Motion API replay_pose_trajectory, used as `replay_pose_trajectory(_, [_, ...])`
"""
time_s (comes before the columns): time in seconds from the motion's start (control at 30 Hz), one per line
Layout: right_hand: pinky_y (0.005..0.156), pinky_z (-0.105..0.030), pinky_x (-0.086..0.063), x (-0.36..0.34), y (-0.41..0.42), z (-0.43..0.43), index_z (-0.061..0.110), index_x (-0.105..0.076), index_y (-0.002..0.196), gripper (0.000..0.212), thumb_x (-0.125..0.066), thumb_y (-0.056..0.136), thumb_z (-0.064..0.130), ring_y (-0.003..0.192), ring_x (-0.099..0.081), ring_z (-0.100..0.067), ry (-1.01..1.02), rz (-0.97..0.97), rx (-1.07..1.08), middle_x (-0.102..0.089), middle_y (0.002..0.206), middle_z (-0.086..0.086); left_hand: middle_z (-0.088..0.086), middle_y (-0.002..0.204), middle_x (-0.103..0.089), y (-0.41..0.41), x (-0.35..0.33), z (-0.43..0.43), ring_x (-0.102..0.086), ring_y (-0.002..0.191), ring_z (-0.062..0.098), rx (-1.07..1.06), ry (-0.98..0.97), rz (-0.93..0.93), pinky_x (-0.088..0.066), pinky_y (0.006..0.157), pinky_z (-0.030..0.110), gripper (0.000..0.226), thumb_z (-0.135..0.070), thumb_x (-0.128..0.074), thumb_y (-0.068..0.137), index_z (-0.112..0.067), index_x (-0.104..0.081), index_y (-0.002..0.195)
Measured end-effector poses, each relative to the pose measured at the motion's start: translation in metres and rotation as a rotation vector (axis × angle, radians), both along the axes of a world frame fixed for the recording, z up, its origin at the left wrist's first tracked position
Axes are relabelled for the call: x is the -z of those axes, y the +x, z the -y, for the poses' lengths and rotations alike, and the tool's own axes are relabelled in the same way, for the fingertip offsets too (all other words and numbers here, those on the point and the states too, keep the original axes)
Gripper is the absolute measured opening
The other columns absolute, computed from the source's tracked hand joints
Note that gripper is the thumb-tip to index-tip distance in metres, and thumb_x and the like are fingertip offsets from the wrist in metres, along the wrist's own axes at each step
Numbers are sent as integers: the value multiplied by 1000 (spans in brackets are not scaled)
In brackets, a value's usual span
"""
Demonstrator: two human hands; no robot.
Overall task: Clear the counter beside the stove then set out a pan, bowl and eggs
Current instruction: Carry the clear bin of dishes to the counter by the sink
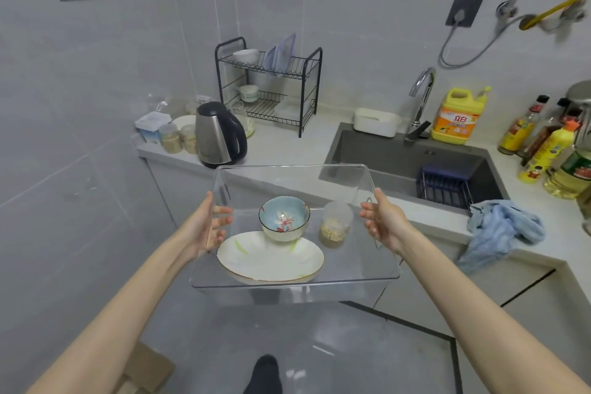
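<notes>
Risk: the clear bin point(287, 284) is held in the air, short of the counter point(287, 144), gripped only at its two smooth side walls. A tilt or a slipping palm would likely send the plate point(271, 261) sliding and knock over the bowl point(284, 217) standing at the plate's far rim, and the jar point(335, 225) could topple too.

The left hand point(204, 224) clasps the left wall, fingers curled over it. The bowl sits at its 3 o'clock, with the plate at the bowl's 6 and the jar at the bowl's 3. The right hand point(383, 221) clasps the right wall, with the bowl at its 9 o'clock.
</notes>
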State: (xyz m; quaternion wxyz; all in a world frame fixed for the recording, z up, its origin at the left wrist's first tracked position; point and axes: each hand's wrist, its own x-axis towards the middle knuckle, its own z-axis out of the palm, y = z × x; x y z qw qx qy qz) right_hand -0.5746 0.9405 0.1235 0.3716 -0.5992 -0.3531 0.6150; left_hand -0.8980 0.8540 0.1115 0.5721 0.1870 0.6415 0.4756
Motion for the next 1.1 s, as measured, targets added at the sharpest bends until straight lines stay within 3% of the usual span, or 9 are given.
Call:
replay_pose_trajectory(0.2, [30, -13, -31, 15, -7, -84, 11, -57, 91, 44, -36, 100, 48, 37, -40, -5, -29, 4, 91, -56, 70, 1, -6, 47, -58, -13, 20, -116, -43, 28, 9, 86, -20, 13, -35, 31, 11, 56, -60, -24, 97, -12, -53, 89])
replay_pose_trajectory(0.37, [31, -13, -29, 16, -26, -164, 12, -57, 85, 42, -39, 100, 47, 35, -36, -5, -32, -8, 200, -57, 67, 1, -2, 62, -57, -30, 22, -224, -43, 31, 10, 156, -30, -1, -36, 34, 12, 56, -59, -25, 98, -11, -54, 96])
replay_pose_trajectory(0.53, [32, -15, -29, 18, -44, -231, 13, -59, 85, 43, -37, 100, 46, 41, -35, -8, -10, 15, 253, -57, 66, 2, -3, 75, -51, -44, 19, -314, -32, 52, 10, 230, -70, -108, -31, 36, 14, 58, -58, -19, 99, -13, -55, 108])
replay_pose_trajectory(0.67, [33, -15, -30, 21, -57, -278, 13, -59, 85, 43, -37, 100, 47, 45, -35, -9, -11, 28, 275, -60, 69, 1, -3, 75, -49, -57, 22, -370, -28, 54, 10, 250, -86, -130, -26, 46, 21, 59, -58, -19, 99, -14, -56, 108])
replay_pose_trajectory(0.83, [33, -15, -28, 32, -75, -337, 14, -59, 80, 43, -37, 100, 45, 34, -35, -5, -26, 45, 280, -60, 68, 2, -3, 71, -46, -73, 30, -430, -24, 51, 9, 236, -137, -168, -24, 36, 17, 59, -60, -17, 98, -18, -58, 96])
replay_pose_trajectory(0.97, [33, -17, -27, 44, -88, -385, 13, -58, 80, 43, -36, 100, 45, 44, -33, -10, -56, 37, 231, -59, 68, 1, -4, 68, -43, -84, 41, -466, -25, 52, 9, 177, -164, -181, -22, 48, 21, 60, -59, -16, 98, -16, -58, 94])
replay_pose_trajectory(1.1, [32, -17, -27, 56, -100, -424, 13, -57, 81, 43, -37, 100, 46, 44, -34, -11, -90, 14, 194, -59, 67, -1, -2, 66, -40, -94, 49, -497, -27, 54, 10, 133, -203, -214, -22, 49, 23, 62, -59, -15, 98, -15, -59, 93])
